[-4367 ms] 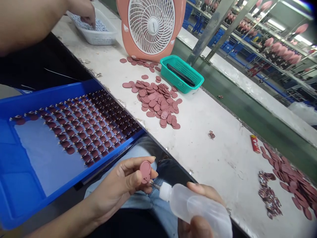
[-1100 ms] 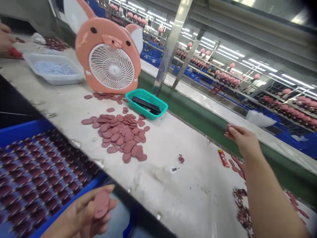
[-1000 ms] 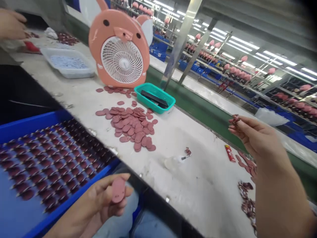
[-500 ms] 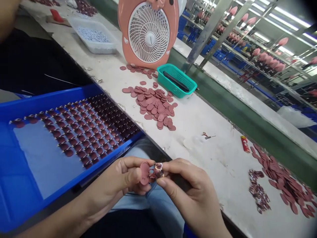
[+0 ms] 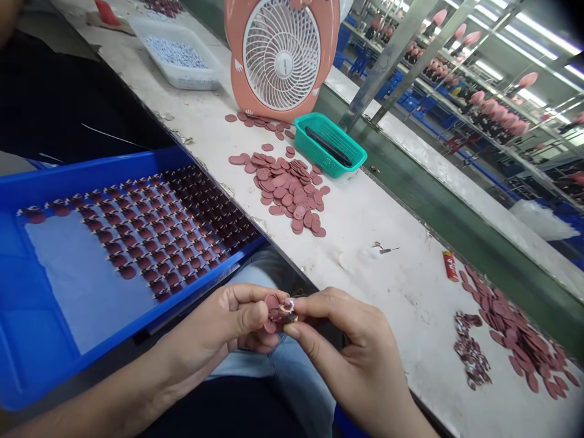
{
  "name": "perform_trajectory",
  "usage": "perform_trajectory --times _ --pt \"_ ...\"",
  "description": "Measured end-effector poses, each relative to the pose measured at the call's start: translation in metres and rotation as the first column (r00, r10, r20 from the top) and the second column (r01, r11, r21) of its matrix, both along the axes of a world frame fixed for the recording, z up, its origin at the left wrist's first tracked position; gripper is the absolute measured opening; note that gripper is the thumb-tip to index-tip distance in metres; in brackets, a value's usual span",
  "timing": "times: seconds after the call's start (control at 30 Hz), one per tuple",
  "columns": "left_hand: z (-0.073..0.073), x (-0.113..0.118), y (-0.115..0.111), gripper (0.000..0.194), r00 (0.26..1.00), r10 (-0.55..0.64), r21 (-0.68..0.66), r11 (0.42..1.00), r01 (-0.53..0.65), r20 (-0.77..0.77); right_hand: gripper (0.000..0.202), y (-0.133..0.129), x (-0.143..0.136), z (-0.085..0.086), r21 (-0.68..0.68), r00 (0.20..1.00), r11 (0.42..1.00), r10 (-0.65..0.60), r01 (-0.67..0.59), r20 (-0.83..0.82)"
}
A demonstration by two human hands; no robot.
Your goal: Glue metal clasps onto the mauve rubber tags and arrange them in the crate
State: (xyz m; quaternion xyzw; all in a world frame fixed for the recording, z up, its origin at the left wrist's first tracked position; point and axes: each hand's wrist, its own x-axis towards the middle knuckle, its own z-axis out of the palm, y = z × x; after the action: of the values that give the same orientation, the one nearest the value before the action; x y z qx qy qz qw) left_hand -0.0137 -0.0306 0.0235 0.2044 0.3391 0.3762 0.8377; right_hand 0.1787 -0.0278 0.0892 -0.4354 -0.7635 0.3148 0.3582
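Between thumb and fingers, my left hand point(image 5: 232, 319) pinches a flat reddish-brown oval disc point(image 5: 271, 302) above my lap. My right hand point(image 5: 342, 340) grips a small painted figure piece point(image 5: 287, 309), brown with white and orange parts, pressed against the disc. Fingertips partly cover both pieces, so whether they are joined I cannot tell. To the left, a blue tray point(image 5: 27, 316) holds rows of small pieces with the same brown ovals. A heap of brown oval discs point(image 5: 292, 188) lies on the table beyond my hands.
A pink fan point(image 5: 283, 61) stands at the back beside a green basket point(image 5: 329, 146) with a black item inside. Further left is a white tub point(image 5: 177, 58) of small pieces. Rightward lie small painted pieces point(image 5: 472, 353), more discs point(image 5: 524, 340) and a red tube point(image 5: 450, 266). A person's dark sleeve point(image 5: 59, 103) shows at left.
The small figure piece has moved left onto the disc and now overlaps its face. My right fingertips have come closer to my left ones. The view has shifted slightly.
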Motion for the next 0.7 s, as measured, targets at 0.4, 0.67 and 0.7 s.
perform_trajectory --times 0.4,0.67,0.7 --pt "0.0026 0.0006 -0.0001 0.037 0.997 0.036 -0.045 0.998 -0.034 0.064 0.016 0.0036 0.0000 0.0028 0.002 0.999 0.999 0.047 -0.047 -0.014" --pt "0.0051 0.0023 -0.0002 0.041 0.997 0.070 -0.096 0.993 -0.067 0.031 0.020 0.0045 -0.0024 0.0062 0.031 0.996 0.996 0.083 -0.084 0.032" --pt "0.0057 0.0022 -0.0004 0.041 0.997 0.070 -0.094 0.993 -0.067 0.029 0.020 0.0042 -0.0027 0.0064 0.027 0.995 0.995 0.090 -0.091 0.036"
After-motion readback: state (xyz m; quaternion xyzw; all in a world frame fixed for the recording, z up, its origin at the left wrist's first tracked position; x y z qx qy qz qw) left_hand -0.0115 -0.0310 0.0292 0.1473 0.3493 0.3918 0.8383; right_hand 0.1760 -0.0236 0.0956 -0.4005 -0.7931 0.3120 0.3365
